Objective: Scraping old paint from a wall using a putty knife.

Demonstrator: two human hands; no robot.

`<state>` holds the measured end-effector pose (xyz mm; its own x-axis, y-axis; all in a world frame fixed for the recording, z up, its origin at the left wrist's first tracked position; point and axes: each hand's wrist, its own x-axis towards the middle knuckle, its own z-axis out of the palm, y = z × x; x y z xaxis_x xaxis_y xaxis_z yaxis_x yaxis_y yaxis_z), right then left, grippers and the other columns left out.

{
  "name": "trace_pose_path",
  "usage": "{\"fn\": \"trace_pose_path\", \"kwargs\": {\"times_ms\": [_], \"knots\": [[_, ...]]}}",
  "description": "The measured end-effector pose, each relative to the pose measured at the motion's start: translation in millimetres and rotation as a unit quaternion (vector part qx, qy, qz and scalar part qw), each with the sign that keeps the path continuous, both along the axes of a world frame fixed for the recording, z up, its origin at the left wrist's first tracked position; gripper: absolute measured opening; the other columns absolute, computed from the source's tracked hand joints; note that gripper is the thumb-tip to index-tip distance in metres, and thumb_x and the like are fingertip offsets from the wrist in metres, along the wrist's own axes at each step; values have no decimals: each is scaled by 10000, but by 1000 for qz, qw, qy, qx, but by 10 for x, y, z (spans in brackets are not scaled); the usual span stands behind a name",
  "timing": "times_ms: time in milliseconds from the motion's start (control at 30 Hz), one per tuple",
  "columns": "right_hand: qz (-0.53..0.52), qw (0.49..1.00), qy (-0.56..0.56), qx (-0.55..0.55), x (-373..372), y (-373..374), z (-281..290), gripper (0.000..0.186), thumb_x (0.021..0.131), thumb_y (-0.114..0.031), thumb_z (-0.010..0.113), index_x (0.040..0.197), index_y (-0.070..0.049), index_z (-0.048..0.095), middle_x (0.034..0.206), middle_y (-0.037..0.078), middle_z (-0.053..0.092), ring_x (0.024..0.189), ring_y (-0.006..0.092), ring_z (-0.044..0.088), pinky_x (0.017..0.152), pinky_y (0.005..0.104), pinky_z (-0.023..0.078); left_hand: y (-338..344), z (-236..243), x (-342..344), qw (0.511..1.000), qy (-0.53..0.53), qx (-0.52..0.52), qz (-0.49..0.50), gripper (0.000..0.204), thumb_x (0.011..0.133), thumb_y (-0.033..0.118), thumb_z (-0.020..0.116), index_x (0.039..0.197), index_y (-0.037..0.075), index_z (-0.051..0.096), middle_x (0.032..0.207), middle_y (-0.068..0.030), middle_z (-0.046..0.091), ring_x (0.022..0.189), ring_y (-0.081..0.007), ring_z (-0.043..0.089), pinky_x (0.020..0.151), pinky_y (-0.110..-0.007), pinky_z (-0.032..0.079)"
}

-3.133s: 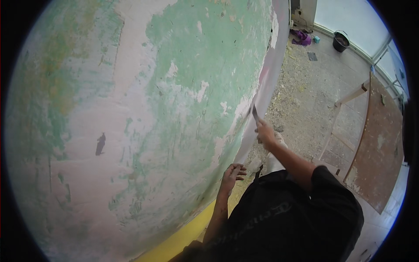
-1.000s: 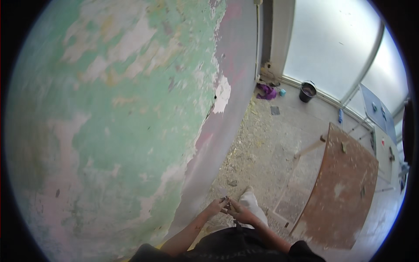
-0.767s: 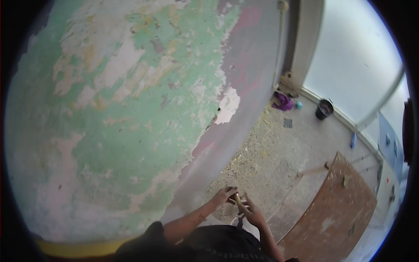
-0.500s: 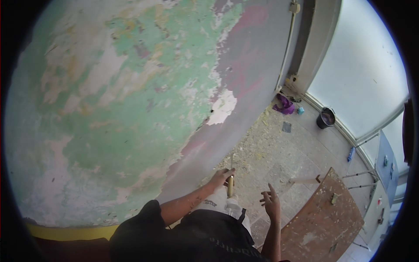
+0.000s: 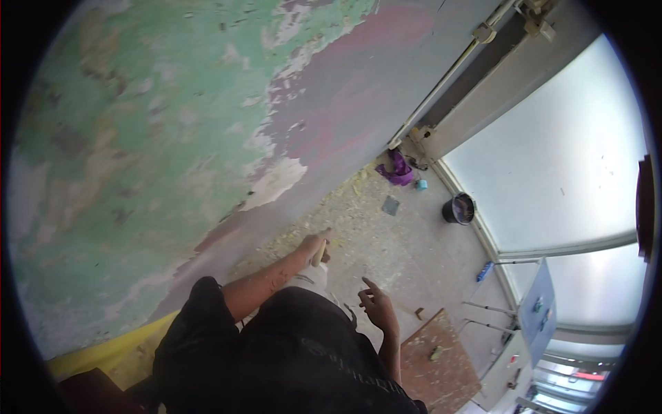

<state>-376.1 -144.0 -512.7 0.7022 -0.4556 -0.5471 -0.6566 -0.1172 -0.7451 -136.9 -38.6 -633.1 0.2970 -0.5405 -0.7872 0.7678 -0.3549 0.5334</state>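
Note:
My left hand [image 5: 309, 248], low beside the wall, is closed on a scraper with a pale handle [image 5: 318, 253]; its blade is hard to make out. My right hand [image 5: 378, 310] hangs apart from it, empty, fingers loosely spread and partly bent, near the brown board-topped table [image 5: 441, 366]. To the left rises the wall [image 5: 138, 159], with peeling green, white, grey and pink layers. A white-clad leg shows between my hands, below my black top.
Paint flakes cover the floor [image 5: 355, 217]. A purple cloth [image 5: 396, 168], small turquoise item [image 5: 421, 185], grey square [image 5: 390, 205] and black bucket [image 5: 458, 208] lie toward the frosted panels [image 5: 545, 152]. A blue table [image 5: 534, 300] stands at right; piping [image 5: 441, 90] runs along the wall.
The scraper has passed from my right hand to my left. My right hand let go and moved apart. The view has turned, bringing more of the frosted panels and piping into it.

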Motion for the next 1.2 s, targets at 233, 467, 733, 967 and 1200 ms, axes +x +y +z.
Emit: {"fn": "trace_pose_path", "kwargs": {"times_ms": [233, 467, 733, 967, 1200], "knots": [[72, 996, 48, -30, 209, -1254, 64, 486, 920, -175, 554, 1386, -83, 446, 966, 127, 670, 745, 184, 664, 617, 310, 524, -1170, 408, 299, 999, -1, -30, 41, 498, 881, 535, 576, 903, 42, 514, 597, -73, 525, 479, -221, 597, 486, -364, 526], [174, 985, 23, 7, 589, -2242, -174, 484, 920, -180, 552, 1382, -79, 448, 951, 137, 677, 745, 198, 668, 618, 316, 529, -1348, 414, 214, 985, -14, 12, 171, 496, 882, 534, 574, 883, 40, 522, 638, -79, 522, 503, -216, 602, 502, -346, 529], [452, 889, 1, 76, 984, -3261, -352, 473, 917, -175, 548, 1370, -80, 451, 966, 133, 671, 736, 199, 678, 592, 306, 532, -1408, 666, -774, 881, -45, 11, 471, 522, 899, 560, 540, 915, 38, 526, 639, -86, 532, 511, -209, 587, 514, -353, 525], [551, 834, -12, 43, 1352, -3502, -358, 482, 914, -177, 526, 1382, -92, 448, 946, 119, 656, 702, 172, 658, 567, 289, 513, -1285, 1111, -1727, 805, -132, 44, 576, 595, 921, 595, 465, 1131, 46, 557, 771, -116, 582, 564, -206, 597, 521, -354, 501], [625, 775, -44, 87, 1244, -2671, -36, 475, 923, -189, 544, 1379, -93, 447, 960, 110, 650, 733, 170, 652, 583, 288, 511, -953, 1105, -2251, 713, -109, -18, 692, 554, 1014, 485, 265, 1265, 67, 527, 815, -112, 565, 578, -184, 546, 523, -343, 471]]}}
